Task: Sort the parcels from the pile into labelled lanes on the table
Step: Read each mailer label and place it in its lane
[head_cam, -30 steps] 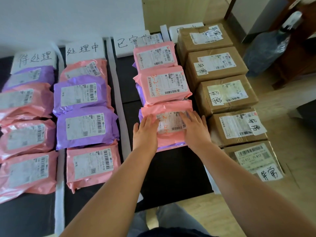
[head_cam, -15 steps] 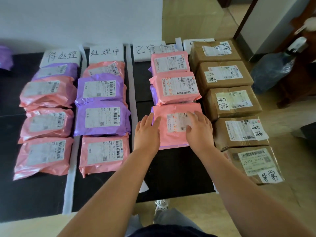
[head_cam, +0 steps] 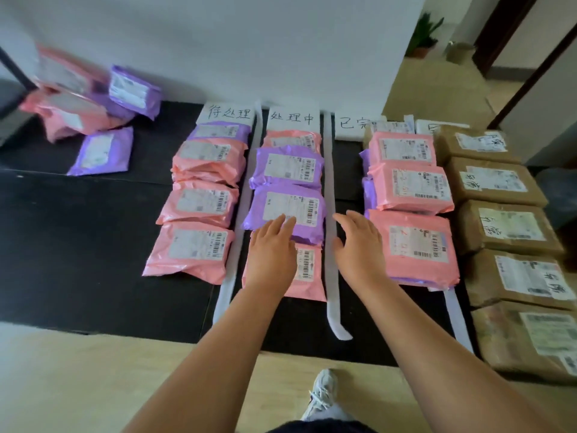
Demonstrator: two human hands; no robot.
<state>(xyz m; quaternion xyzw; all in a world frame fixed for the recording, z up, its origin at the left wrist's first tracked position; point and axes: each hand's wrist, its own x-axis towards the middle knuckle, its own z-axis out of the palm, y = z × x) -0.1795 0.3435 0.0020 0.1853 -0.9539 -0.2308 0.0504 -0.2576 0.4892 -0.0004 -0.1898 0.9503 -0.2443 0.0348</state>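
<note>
Pink and purple mailer parcels lie in paper-labelled lanes on a black mat (head_cam: 78,245). My left hand (head_cam: 271,251) hovers open over the second lane, above a pink parcel (head_cam: 307,276) and the edge of a purple parcel (head_cam: 287,214). My right hand (head_cam: 359,248) is open, fingers spread, over the bare strip left of the third lane's nearest pink parcel (head_cam: 418,245), holding nothing. A loose pile of pink and purple parcels (head_cam: 90,101) sits at the far left by the wall.
Brown cardboard boxes (head_cam: 512,226) fill the rightmost lane. White paper strips (head_cam: 329,214) divide the lanes; label sheets (head_cam: 226,114) lie at their heads. A white wall stands behind. My shoe (head_cam: 321,395) shows on the wooden floor below.
Both hands have lifted off the nearest pink parcel in the third lane and moved left. The view has swung left, bringing the loose pile into sight.
</note>
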